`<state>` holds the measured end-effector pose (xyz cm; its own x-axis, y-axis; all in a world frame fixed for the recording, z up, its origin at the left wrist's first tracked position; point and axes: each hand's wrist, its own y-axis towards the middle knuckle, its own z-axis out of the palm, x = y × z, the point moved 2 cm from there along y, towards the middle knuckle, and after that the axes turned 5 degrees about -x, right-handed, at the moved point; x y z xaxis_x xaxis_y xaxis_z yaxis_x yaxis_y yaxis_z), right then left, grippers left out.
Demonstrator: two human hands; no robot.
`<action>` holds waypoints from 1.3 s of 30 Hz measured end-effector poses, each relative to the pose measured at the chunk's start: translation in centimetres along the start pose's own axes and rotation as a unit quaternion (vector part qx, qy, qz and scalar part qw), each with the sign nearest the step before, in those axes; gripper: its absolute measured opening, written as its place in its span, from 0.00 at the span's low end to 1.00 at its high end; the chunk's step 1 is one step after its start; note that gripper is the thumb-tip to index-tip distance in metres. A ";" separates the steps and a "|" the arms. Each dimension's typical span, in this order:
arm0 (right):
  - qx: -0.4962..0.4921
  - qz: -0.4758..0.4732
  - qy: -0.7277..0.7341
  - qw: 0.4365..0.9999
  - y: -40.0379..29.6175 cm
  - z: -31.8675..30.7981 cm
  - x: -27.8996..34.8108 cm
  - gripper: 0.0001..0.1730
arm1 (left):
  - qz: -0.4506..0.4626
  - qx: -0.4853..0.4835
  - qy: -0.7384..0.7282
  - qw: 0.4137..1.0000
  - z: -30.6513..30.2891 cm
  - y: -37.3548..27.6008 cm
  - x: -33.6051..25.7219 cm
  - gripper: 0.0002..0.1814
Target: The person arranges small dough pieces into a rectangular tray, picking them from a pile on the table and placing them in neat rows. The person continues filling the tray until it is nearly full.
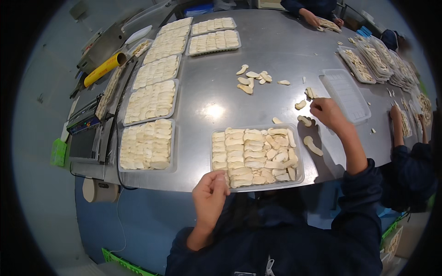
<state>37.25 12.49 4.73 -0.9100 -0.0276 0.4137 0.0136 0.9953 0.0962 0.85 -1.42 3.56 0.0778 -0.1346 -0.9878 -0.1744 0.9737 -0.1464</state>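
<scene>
A clear plastic tray [301, 162] lies at the table's near edge, filled with pale dried mushroom slices [253, 145]. Its left columns are neatly overlapped, while pieces at the right lie at mixed angles. My left hand [210, 196] is at the tray's near left corner, thumb and fingers pinched together; whether a slice is between them is unclear. Right of the tray, my right hand [326, 111] hovers with curled fingers beside a small group of slices [310, 92]; its fingertips are hidden. Loose slices, including a curved one [313, 145], lie below it.
Filled trays [149, 101] line the left side, near a digital scale [86, 138] and a yellow tube [103, 69]. Loose slices [246, 89] lie mid-table. An empty tray [348, 96] and stacked filled trays [373, 58] are at right. Co-workers' hands [309, 17] work at the far and right sides.
</scene>
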 end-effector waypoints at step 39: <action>-0.082 -0.235 0.055 0.967 -12.6 5.3 15.6 0.14 | -0.038 0.071 0.020 0.997 0.8 0.0 0.0 0.10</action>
<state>20.65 0.05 5.16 -0.7816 -0.4926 0.3827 -0.3175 0.8422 0.4357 1.60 -1.27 3.56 0.0456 -0.2125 -0.9761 -0.0281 0.9764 -0.2139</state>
